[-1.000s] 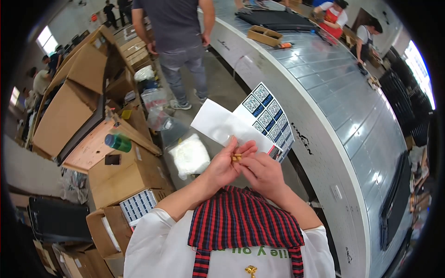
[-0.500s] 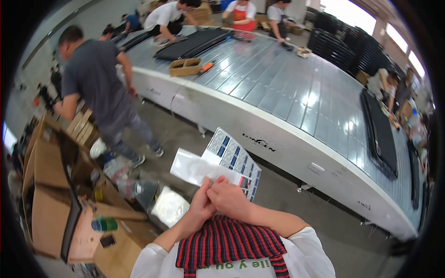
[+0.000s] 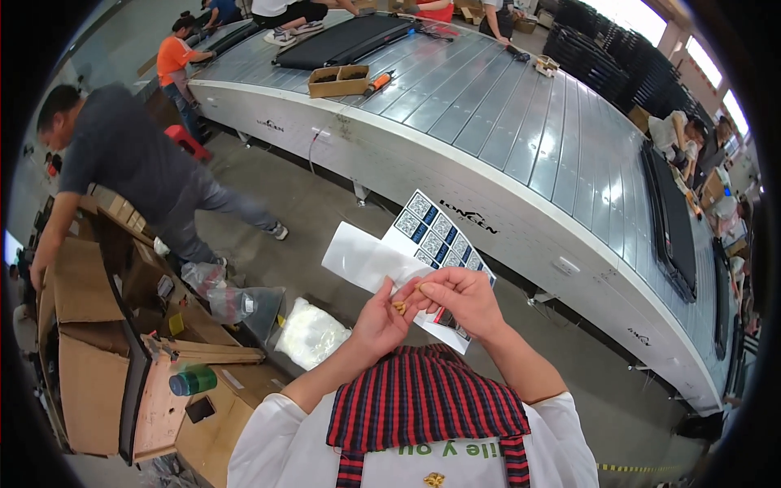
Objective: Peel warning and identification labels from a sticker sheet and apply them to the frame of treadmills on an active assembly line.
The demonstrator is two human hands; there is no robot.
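Observation:
My left hand (image 3: 381, 327) is cupped with the palm partly up, and small tan pieces (image 3: 399, 307) lie in its fingers; their kind is too small to tell. Against it, my right hand (image 3: 465, 299) pinches with thumb and forefinger at what looks like another tan bit. Beyond and beneath both hands stick out a blank white sheet (image 3: 354, 250) and a sheet of labels (image 3: 439, 232) with dark blue and white squares. My fingers hide how the sheets are held.
A long slatted metal conveyor (image 3: 488, 106) crosses ahead, bearing black panels (image 3: 350, 41), an open carton (image 3: 338, 81) and an orange tool (image 3: 379, 83). At left, a person in grey (image 3: 138, 146) leans over cardboard boxes (image 3: 89, 350). A white plastic bag (image 3: 311, 333) lies close by.
My hands have parted slightly from a closed clasp, revealing the tan pieces. The person in grey has moved left and bent toward the boxes. My view has shifted.

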